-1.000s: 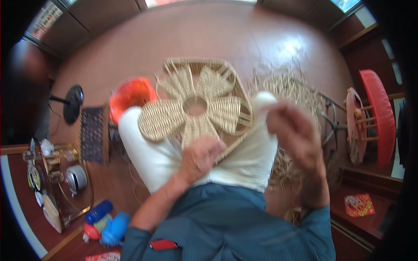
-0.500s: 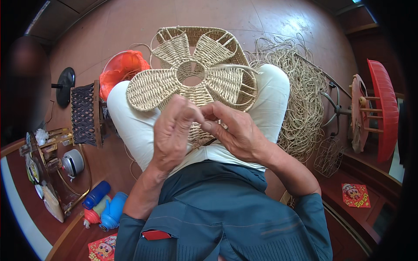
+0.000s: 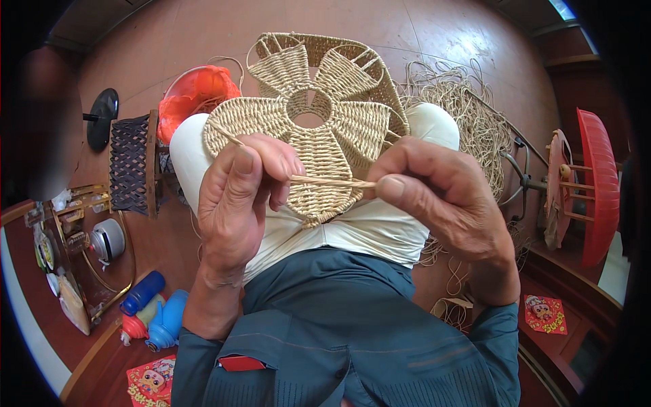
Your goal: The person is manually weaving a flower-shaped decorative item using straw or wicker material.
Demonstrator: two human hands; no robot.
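A pale woven flower-shaped piece (image 3: 319, 166), with several petals round a centre hole, lies across my lap and white trousers. A curved woven rim (image 3: 386, 74) shows behind its far petals. Just above the near petal, a twisted natural-coloured cord (image 3: 325, 182) is stretched level between my hands. My left hand (image 3: 234, 197) has curled fingers closed on the cord, with a length of it sticking out toward the upper left. My right hand (image 3: 441, 203) pinches the cord between thumb and forefinger.
A red-lined bucket (image 3: 190, 95) and dark woven stool (image 3: 129, 163) stand left, near a black round base (image 3: 102, 119) and rack holding a metal pot (image 3: 108, 241). Thermoses (image 3: 163, 322) lie lower left. Loose cord (image 3: 475, 129) is piled right, beside a red dish-shaped object (image 3: 597, 183).
Both hands came together over the piece, then moved apart, left hand leftward and right hand rightward, stretching cord between them. The flower piece sits slightly higher in view than half a second ago.
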